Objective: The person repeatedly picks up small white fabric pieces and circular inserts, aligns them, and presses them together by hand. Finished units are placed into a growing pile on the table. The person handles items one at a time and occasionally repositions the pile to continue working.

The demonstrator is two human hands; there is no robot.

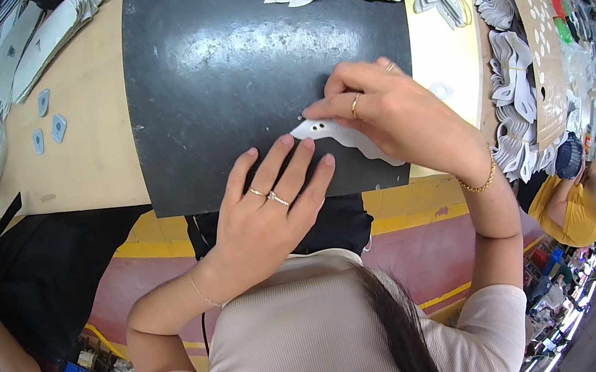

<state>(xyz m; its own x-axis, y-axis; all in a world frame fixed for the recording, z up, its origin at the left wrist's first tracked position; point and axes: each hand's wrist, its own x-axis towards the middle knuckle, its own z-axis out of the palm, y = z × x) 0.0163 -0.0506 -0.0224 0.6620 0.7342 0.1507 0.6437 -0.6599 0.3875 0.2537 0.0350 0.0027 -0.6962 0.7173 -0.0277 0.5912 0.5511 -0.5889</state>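
One mat (212,114), three tags (58,129), one piece (341,133): left hand (261,210) spread loose beside it, right hand (398,115) curled over it, grasp too hidden to tell.

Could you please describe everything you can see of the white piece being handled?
The white piece looks thin and flat, like sheet material, with a wavy lower edge and two dark holes near its narrow left end. It lies slanting on the black mat, partly hidden by the right hand; the left hand seems to touch its left end.
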